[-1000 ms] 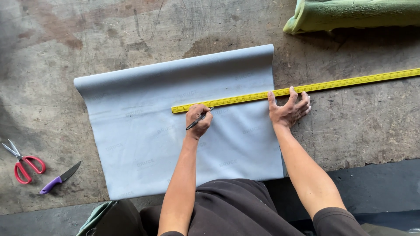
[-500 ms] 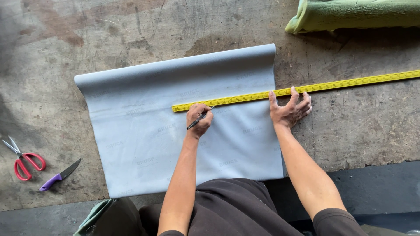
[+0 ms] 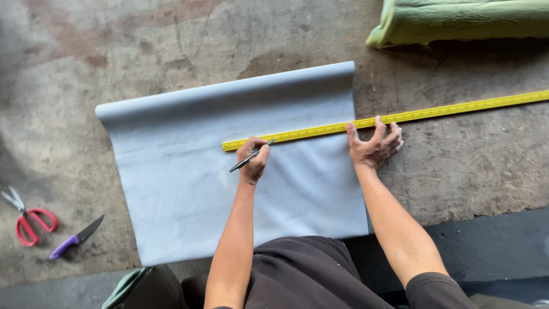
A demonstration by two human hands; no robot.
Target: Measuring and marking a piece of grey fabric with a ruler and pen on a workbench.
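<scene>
**Pen at the ruler's edge on a grey sheet**

The left hand is closed around one dark pen, pinched between thumb and fingers, with the tip angled up to the lower edge of the yellow ruler. The right hand lies flat with its fingers spread and holds nothing; the fingertips press down on the ruler where it crosses the right edge of the sheet.

There is one ruler, long and narrow, running at a slight slant from the middle of the grey sheet out across the floor to the right edge of the view. The one sheet lies spread on the concrete floor, its far end rolled into a tube and its near edge reaching the person's lap.

Well apart on the left of the floor lie one pair of red-handled scissors and, just beside them, one knife with a purple handle. One green cushion sits at the top right.
</scene>
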